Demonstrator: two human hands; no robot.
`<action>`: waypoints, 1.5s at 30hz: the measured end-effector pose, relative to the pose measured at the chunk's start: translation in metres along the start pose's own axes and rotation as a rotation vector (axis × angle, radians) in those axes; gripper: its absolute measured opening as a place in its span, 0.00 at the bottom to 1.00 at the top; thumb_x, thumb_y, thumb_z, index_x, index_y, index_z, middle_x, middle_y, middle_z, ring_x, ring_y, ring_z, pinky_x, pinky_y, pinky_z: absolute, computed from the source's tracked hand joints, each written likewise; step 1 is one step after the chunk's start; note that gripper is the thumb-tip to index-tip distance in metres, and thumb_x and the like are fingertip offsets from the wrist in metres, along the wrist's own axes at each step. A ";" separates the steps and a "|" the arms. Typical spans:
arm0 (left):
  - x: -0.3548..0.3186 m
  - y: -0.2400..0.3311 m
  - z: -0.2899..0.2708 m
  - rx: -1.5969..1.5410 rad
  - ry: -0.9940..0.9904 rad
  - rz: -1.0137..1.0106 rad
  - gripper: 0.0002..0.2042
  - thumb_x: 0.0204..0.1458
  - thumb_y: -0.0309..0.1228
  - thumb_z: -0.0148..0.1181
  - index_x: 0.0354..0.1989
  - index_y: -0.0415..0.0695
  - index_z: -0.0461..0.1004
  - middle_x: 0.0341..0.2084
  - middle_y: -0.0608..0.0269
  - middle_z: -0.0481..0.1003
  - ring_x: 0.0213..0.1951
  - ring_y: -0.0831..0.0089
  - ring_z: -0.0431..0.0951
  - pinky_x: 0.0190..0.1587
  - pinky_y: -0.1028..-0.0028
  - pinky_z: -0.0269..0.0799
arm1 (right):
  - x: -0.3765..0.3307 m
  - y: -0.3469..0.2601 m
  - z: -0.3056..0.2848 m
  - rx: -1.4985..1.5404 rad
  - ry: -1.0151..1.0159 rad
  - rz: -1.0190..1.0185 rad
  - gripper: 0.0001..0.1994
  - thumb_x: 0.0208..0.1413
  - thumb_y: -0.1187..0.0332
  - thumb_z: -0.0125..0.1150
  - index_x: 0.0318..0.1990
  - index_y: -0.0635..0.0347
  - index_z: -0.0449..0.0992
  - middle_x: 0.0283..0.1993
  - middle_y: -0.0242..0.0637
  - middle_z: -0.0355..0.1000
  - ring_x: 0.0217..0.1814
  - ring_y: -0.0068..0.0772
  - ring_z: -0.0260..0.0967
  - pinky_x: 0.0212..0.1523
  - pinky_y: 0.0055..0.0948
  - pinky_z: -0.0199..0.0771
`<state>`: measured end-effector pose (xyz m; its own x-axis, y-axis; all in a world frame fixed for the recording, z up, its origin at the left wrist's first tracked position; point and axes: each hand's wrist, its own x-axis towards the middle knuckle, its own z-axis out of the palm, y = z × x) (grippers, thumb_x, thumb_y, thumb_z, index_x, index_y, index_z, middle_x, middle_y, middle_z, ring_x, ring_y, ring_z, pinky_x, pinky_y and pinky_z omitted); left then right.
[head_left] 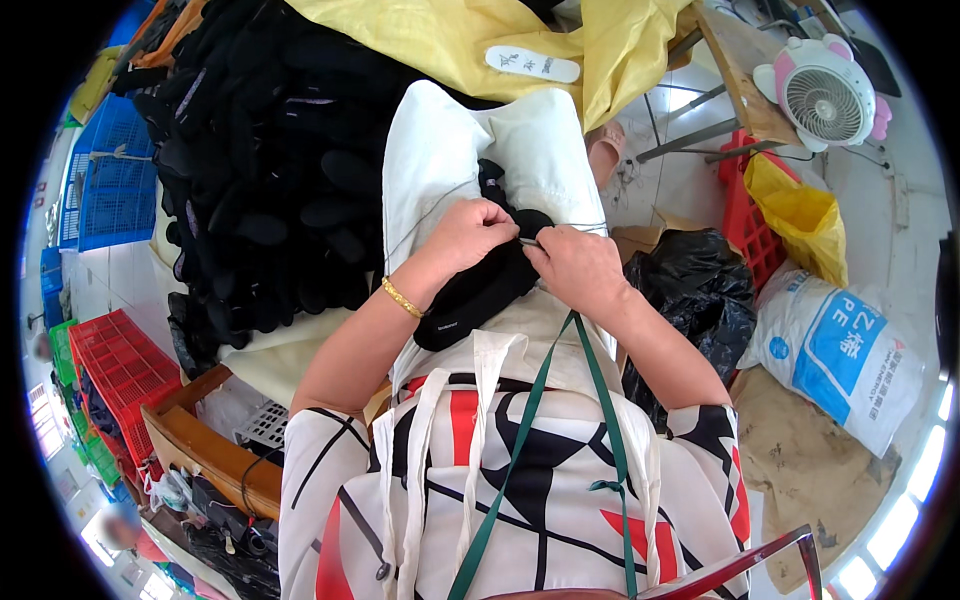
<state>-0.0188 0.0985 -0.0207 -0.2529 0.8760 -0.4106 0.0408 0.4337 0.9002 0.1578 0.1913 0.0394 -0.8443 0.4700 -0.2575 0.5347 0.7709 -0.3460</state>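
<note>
Hands meet at the centre of the frame, right over your lap. Your left hand (pixel 478 232) is curled tight, fingers folded down onto the top of a black fabric shoe upper (pixel 478 290), a long soft piece that runs from the middle of the frame down and left toward your wrist. A gold bracelet (pixel 401 298) sits on that wrist. Your right hand (pixel 578 265) is closed too, thumb and fingertips pinched together just beside the left hand's knuckles; something thin and pale shows between the two hands, too small to tell what it is. A thin thread (pixel 575 225) runs out to the right from that pinch point.

Under the black piece lies a white cloth (pixel 440 140), draped over your lap and reaching up toward the top centre. Left of it, filling the upper left of the frame, is a big heap of black shoe pieces (pixel 260 150). A yellow woven sack (pixel 470 35) spreads across the top, with a white insole (pixel 532 64) lying on it. Upper right, a small white and pink fan (pixel 825 98) stands on a wooden bench. A black plastic bag (pixel 700 285) sits at centre right, near your right forearm.
</note>
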 end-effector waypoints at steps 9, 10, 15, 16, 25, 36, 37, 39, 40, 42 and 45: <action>0.000 -0.001 0.001 0.036 0.013 0.005 0.10 0.50 0.33 0.66 0.32 0.36 0.81 0.24 0.63 0.79 0.27 0.77 0.75 0.34 0.75 0.71 | 0.004 -0.001 0.001 -0.005 -0.014 -0.015 0.15 0.62 0.56 0.54 0.33 0.58 0.75 0.32 0.42 0.76 0.34 0.48 0.77 0.35 0.46 0.76; 0.000 -0.002 0.001 0.044 0.018 0.006 0.11 0.50 0.33 0.66 0.32 0.36 0.81 0.24 0.63 0.79 0.27 0.77 0.75 0.34 0.74 0.71 | 0.004 -0.001 0.002 -0.010 0.003 -0.022 0.14 0.62 0.56 0.55 0.33 0.58 0.75 0.32 0.41 0.76 0.34 0.48 0.77 0.35 0.45 0.76; -0.001 0.001 0.001 0.027 0.009 0.036 0.10 0.51 0.31 0.65 0.32 0.36 0.80 0.25 0.63 0.79 0.28 0.77 0.75 0.34 0.74 0.71 | -0.009 0.000 0.010 -0.037 0.110 -0.091 0.12 0.57 0.56 0.60 0.32 0.56 0.75 0.29 0.38 0.74 0.29 0.45 0.75 0.29 0.42 0.75; -0.001 0.003 0.001 0.027 0.008 0.045 0.09 0.51 0.31 0.65 0.32 0.36 0.79 0.25 0.63 0.78 0.28 0.77 0.74 0.34 0.74 0.71 | -0.015 -0.001 0.006 -0.014 0.132 -0.134 0.12 0.57 0.57 0.61 0.34 0.56 0.76 0.31 0.38 0.74 0.29 0.45 0.75 0.29 0.41 0.75; -0.023 0.029 0.002 0.094 0.062 0.278 0.05 0.56 0.26 0.62 0.33 0.37 0.77 0.27 0.70 0.76 0.32 0.82 0.72 0.38 0.78 0.70 | -0.018 0.038 0.020 0.147 0.287 -0.180 0.08 0.54 0.69 0.63 0.41 0.58 0.77 0.35 0.39 0.74 0.31 0.47 0.75 0.32 0.39 0.76; -0.083 0.030 0.006 0.149 -0.058 0.083 0.06 0.56 0.28 0.62 0.36 0.38 0.75 0.32 0.60 0.78 0.33 0.76 0.77 0.37 0.74 0.73 | -0.058 0.084 0.015 0.997 0.171 0.363 0.04 0.62 0.71 0.59 0.39 0.60 0.77 0.32 0.35 0.77 0.25 0.25 0.74 0.26 0.23 0.73; -0.084 0.029 0.007 0.126 0.008 0.032 0.07 0.56 0.29 0.62 0.35 0.37 0.75 0.31 0.60 0.78 0.32 0.77 0.76 0.36 0.74 0.72 | -0.063 0.093 0.008 1.224 0.149 0.484 0.05 0.64 0.70 0.57 0.38 0.60 0.76 0.34 0.36 0.78 0.26 0.22 0.74 0.24 0.22 0.73; -0.081 0.010 0.011 -0.049 -0.050 -0.059 0.08 0.55 0.29 0.63 0.35 0.36 0.74 0.29 0.64 0.76 0.32 0.81 0.73 0.36 0.78 0.70 | -0.076 0.121 0.007 1.670 0.367 0.489 0.05 0.64 0.72 0.56 0.44 0.57 0.75 0.32 0.32 0.76 0.26 0.21 0.73 0.22 0.17 0.71; -0.077 0.007 0.014 -0.142 -0.100 -0.142 0.08 0.55 0.29 0.64 0.35 0.36 0.74 0.29 0.66 0.76 0.32 0.82 0.72 0.36 0.78 0.69 | -0.080 0.133 0.005 1.775 0.457 0.461 0.07 0.63 0.73 0.55 0.47 0.57 0.74 0.31 0.32 0.75 0.25 0.21 0.72 0.22 0.17 0.71; -0.068 0.011 0.024 -0.325 -0.152 -0.259 0.08 0.54 0.28 0.64 0.36 0.36 0.74 0.29 0.68 0.75 0.32 0.83 0.71 0.37 0.79 0.68 | -0.089 0.152 -0.007 1.872 0.598 0.394 0.10 0.62 0.77 0.55 0.50 0.56 0.72 0.29 0.30 0.72 0.26 0.20 0.70 0.23 0.17 0.70; -0.059 0.019 0.045 -0.494 -0.080 -0.260 0.07 0.53 0.26 0.63 0.37 0.35 0.74 0.30 0.69 0.74 0.32 0.82 0.70 0.37 0.79 0.67 | -0.095 0.165 -0.014 1.800 0.641 0.244 0.08 0.62 0.76 0.54 0.48 0.58 0.73 0.31 0.31 0.71 0.30 0.21 0.69 0.29 0.19 0.73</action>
<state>0.0400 0.0644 0.0138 -0.1195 0.7748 -0.6208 -0.4755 0.5042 0.7209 0.3258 0.2797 0.0191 -0.4182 0.8698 -0.2620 -0.3260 -0.4129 -0.8504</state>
